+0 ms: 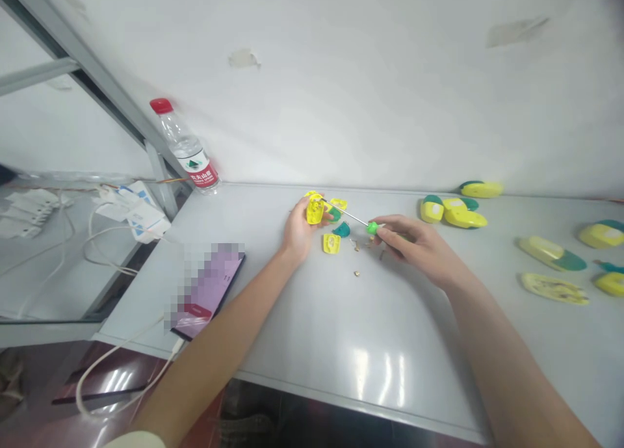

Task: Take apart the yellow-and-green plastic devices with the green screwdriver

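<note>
My left hand (298,230) grips a yellow plastic casing part (315,210) near its fingertips. My right hand (414,246) is shut on a small screwdriver with a green handle (372,227), and its thin steel shaft (347,214) reaches to that casing. Between my hands lie a loose yellow shell piece (331,243), a teal piece (342,229), and another yellow piece (338,204). Tiny brass-coloured screws or fittings (357,273) lie scattered below them on the white table (312,318).
Several yellow-and-green plastic shells (453,212) lie along the table's right side. A water bottle with a red cap (185,145) stands at the back left corner. A phone (207,292) and a white cable (121,363) lie at the left edge, beyond which is a lower surface.
</note>
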